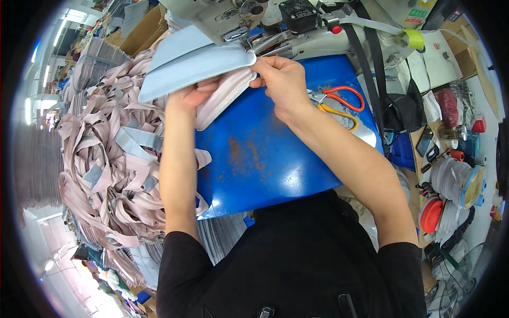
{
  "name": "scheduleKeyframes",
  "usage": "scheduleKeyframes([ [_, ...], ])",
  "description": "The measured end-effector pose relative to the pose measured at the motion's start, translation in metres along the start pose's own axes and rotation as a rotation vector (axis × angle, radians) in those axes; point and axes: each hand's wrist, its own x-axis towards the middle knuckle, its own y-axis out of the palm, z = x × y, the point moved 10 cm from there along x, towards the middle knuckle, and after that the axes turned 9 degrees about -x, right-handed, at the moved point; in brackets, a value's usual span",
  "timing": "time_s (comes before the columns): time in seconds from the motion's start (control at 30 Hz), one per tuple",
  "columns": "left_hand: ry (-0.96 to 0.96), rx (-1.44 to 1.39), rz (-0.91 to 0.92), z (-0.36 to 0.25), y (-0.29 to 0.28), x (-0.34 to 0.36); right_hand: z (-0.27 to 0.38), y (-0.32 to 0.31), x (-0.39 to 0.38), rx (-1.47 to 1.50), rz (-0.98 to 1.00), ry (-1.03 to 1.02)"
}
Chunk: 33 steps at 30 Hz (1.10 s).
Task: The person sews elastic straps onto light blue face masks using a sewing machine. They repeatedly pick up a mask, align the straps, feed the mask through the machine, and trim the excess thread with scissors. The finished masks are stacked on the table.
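A folded pale blue-grey fabric piece (191, 66) with a pink striped underside lies at the needle area of an industrial sewing machine (249, 21). My left hand (193, 95) is under and against the piece's lower edge, fingers curled on the pink layer. My right hand (281, 79) pinches the piece's right corner just below the presser foot. Both forearms reach up over the blue machine table (265, 159).
A big heap of pink and grey fabric strips (111, 153) fills the left side. Orange and yellow-handled scissors (339, 103) lie right of my right hand. Black straps hang from the machine. Tape rolls, a red lid and small tools crowd the right shelf (456, 180).
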Motion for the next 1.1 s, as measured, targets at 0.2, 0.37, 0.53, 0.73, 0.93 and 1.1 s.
scheduleKeyframes([
  [0.2,0.651,-0.129,-0.332,0.02,0.017,0.004,0.001,-0.001,-0.006,-0.005,0.01,0.068],
  [0.37,0.825,1.309,-0.646,0.038,0.046,-0.082,-0.001,0.006,-0.003,0.082,0.081,0.058],
  [0.53,0.88,2.114,-0.438,0.047,0.128,-0.103,0.0,0.008,-0.005,0.041,0.06,0.059],
  [0.73,0.66,2.396,-0.017,0.083,0.189,-0.078,0.013,0.006,-0.012,-0.248,0.076,0.067],
  [0.93,0.63,2.301,-0.089,0.103,0.206,-0.054,0.008,0.006,0.002,-0.365,0.098,0.033],
  [1.1,0.584,2.089,-0.189,0.09,0.203,-0.06,0.001,-0.002,0.002,-0.227,0.192,0.082],
])
